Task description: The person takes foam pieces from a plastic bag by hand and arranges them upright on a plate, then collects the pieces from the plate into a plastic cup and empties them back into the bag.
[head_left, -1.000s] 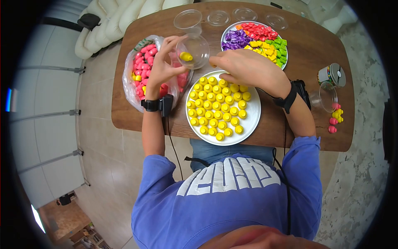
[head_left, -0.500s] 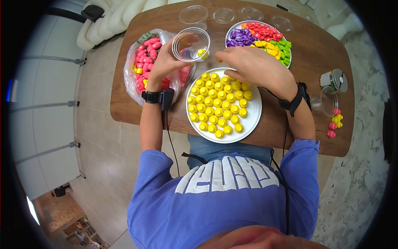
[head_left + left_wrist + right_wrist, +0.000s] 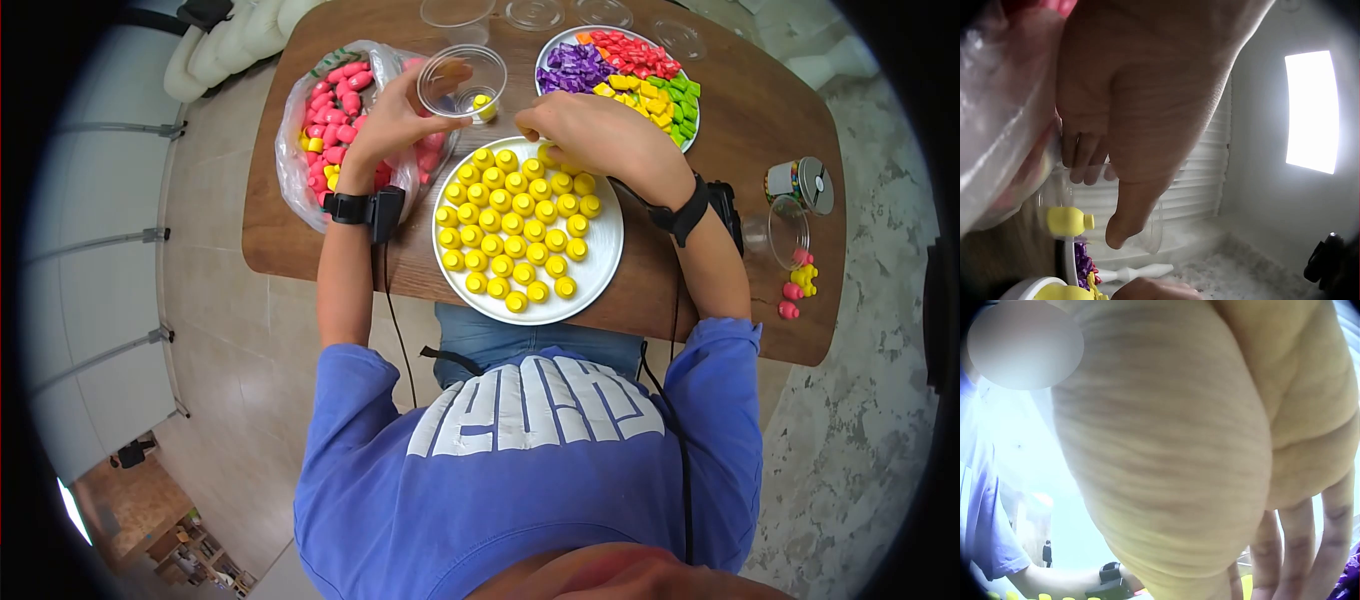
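Observation:
My left hand (image 3: 393,125) holds a clear plastic cup (image 3: 437,95), tilted, with its mouth facing up toward the head camera. A small yellow bottle-shaped piece (image 3: 484,106) lies inside it; the left wrist view shows the same yellow bottle (image 3: 1066,221) on its side, beside the thumb. Directly below the hands is a round white plate (image 3: 597,262) with many upright yellow bottles on it. Over its far edge is my right hand (image 3: 605,135), thumb and forefinger spread apart close to the nearest yellow bottles. The fingertips are partly hidden behind the hand.
Left of the plate sits a plastic bag (image 3: 290,165) of pink and yellow pieces. A second plate (image 3: 695,125) of wrapped candies stands behind the right hand. Clear lids (image 3: 535,14) lie along the back. At right are a jar (image 3: 800,185), another cup (image 3: 790,232) and loose pieces.
The cup in the left hand has tipped from leaning right to facing more upward, and the yellow bottle in it has shifted right. The right hand stays over the plate's far edge.

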Motion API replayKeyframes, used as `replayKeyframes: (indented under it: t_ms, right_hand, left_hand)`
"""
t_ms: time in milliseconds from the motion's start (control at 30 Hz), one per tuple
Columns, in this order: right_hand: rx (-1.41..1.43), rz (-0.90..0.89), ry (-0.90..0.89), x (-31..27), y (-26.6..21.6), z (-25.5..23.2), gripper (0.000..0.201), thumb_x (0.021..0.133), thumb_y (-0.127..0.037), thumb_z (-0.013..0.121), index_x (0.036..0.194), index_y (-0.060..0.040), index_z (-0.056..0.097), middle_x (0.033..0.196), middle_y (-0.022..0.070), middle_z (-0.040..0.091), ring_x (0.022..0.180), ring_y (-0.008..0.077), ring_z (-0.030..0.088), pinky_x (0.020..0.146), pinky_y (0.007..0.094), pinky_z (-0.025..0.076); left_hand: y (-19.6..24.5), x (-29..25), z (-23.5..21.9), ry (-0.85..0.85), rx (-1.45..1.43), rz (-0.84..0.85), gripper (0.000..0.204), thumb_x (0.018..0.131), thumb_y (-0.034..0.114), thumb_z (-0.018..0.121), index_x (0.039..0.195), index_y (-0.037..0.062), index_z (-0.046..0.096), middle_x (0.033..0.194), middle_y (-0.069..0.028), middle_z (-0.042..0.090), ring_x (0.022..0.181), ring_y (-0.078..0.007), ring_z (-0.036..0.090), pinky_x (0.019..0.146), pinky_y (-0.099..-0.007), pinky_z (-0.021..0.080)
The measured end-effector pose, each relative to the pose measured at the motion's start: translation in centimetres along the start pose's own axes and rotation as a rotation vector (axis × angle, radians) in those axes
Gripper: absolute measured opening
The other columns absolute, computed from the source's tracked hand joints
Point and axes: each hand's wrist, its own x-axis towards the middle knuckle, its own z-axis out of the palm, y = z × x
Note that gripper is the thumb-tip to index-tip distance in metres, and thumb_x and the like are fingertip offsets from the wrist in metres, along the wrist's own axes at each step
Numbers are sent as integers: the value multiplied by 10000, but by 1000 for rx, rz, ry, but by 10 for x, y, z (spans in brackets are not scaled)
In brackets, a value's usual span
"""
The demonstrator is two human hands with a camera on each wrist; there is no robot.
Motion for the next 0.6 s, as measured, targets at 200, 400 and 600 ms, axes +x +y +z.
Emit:
replayKeyframes:
  t_ms: [200,400,600]
  right_hand:
    - [-58,37,-35,6,-7,-4,153,860,-115,706,954,0,671,928,178,696,917,364,703,748,464,559]
    - [-115,121,-102,14,-21,-24,165,866,-133,705,961,-4,665,949,173,694,909,361,697,757,460,554]
    - [26,13,54,25,-28,-52,169,869,-127,702,983,-3,694,916,164,687,849,351,694,754,435,561]
  left_hand:
    - [6,0,4,-43,25,-7,768,791,45,877,1460,-26,507,1455,-152,601,1369,-268,559,1188,-396,416]
    - [7,0,8,-73,23,-20,774,802,58,872,1471,-27,492,1469,-146,590,1395,-263,534,1196,-396,405]
    - [6,0,7,-80,44,-16,765,804,96,882,1461,-17,506,1449,-143,606,1372,-245,554,1185,-381,415]
